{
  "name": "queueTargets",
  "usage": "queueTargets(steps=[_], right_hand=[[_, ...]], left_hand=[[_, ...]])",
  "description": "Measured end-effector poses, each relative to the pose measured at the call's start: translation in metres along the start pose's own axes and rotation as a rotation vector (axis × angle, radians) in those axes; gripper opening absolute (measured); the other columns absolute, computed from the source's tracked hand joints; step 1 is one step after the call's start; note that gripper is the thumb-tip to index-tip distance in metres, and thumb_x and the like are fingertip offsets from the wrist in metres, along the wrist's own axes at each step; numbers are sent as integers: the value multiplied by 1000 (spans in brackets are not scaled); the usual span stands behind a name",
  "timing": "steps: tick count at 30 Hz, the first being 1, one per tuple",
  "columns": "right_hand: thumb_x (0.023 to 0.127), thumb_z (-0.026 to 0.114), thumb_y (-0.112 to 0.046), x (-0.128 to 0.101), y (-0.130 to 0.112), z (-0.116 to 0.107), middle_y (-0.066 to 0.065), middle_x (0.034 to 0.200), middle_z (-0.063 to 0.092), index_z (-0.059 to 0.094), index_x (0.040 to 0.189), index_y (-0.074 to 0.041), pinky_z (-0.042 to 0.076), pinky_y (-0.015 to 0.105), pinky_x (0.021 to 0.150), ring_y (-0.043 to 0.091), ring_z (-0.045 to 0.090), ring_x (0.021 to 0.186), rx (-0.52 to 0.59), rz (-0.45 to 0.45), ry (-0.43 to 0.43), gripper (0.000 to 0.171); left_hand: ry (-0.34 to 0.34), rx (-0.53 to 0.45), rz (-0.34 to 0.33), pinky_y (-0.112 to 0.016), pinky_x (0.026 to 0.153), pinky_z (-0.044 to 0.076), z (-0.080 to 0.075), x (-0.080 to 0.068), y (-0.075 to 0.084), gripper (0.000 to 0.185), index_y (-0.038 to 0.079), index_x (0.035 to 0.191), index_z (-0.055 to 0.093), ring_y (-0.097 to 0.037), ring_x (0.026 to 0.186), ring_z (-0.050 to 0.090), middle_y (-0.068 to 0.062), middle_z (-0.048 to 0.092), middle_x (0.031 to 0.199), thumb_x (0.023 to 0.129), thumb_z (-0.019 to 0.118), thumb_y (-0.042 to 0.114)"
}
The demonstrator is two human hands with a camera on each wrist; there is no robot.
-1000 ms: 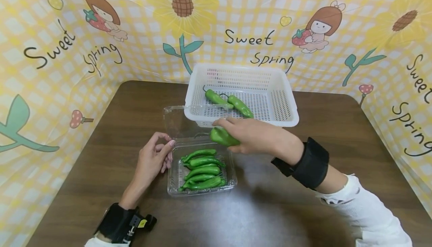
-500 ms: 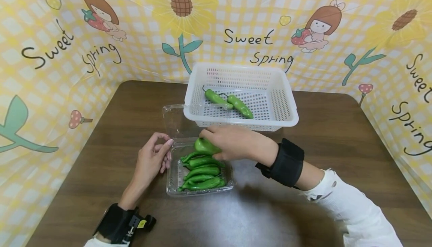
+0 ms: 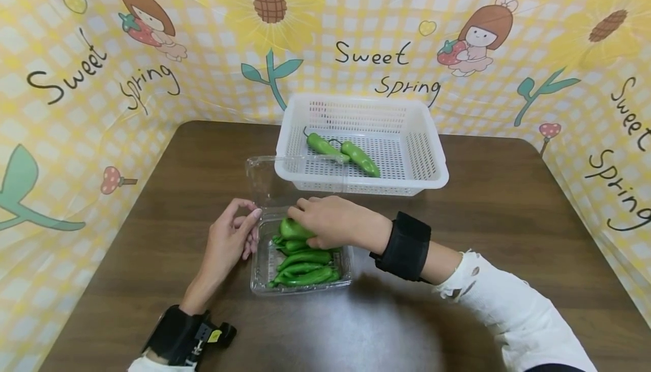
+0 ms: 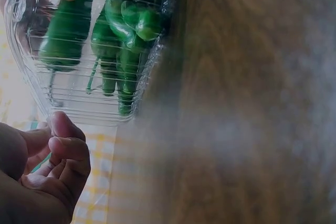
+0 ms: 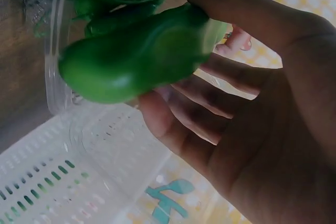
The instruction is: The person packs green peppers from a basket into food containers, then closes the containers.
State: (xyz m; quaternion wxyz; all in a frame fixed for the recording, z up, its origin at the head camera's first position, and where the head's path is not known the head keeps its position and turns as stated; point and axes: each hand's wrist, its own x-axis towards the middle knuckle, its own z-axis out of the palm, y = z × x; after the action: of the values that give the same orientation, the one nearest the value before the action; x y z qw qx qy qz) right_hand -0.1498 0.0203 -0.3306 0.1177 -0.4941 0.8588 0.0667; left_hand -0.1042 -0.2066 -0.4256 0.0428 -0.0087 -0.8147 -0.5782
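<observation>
Brown tabletop w/ yellow Sweet Spring curtain all round. L to R: my left hand (image 3: 231, 242) rests loosely curled, holding nothing, at the clear tray (image 3: 261, 273) edge. My right hand (image 3: 330, 222) has come down from the white basket (image 3: 437, 177) w/ a green pepper (image 3: 292, 229) pinched, now just over the packed ones. Open room right of my fingers; lid and basket rim close behind.

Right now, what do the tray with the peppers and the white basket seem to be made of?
Tray: thin clear plastic, glossy; the peppers show through its ribbed walls. Basket: white moulded plastic, matte, slotted sides and floor. Peppers: smooth and shiny, possibly imitation; cannot tell.
</observation>
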Motion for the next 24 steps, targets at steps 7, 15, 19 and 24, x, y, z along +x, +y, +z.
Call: queueTargets(steps=[7,15,19,24], right_hand=[[93,70,-35,3,-1,6,5,120,57,51,132,-12,54,32,83,18,59,102,2,-11,44,49],[93,70,-34,5,0,11,6,122,56,51,133,-10,55,31,83,17,59,102,51,-29,84,50],[94,70,-33,6,-1,14,6,119,55,52,132,-9,54,29,83,16,58,100,69,-38,110,49],[93,71,-32,6,-1,20,6,118,53,52,132,-9,55,28,79,16,58,98,67,-48,156,49]], left_hand=[[-5,2,-8,-34,33,45,0,0,4,20,9,114,54,-36,42,54,-21,60,64,103,55,26],[-10,16,-21,-37,35,47,-1,-7,33,16,0,112,53,-42,45,55,-29,59,66,103,54,13],[-4,22,-16,-37,35,47,-1,-9,37,16,-1,111,54,-40,44,54,-30,59,65,103,54,13],[-9,24,5,-37,35,47,-1,-9,37,16,0,111,53,-40,44,54,-29,59,65,103,54,13]])
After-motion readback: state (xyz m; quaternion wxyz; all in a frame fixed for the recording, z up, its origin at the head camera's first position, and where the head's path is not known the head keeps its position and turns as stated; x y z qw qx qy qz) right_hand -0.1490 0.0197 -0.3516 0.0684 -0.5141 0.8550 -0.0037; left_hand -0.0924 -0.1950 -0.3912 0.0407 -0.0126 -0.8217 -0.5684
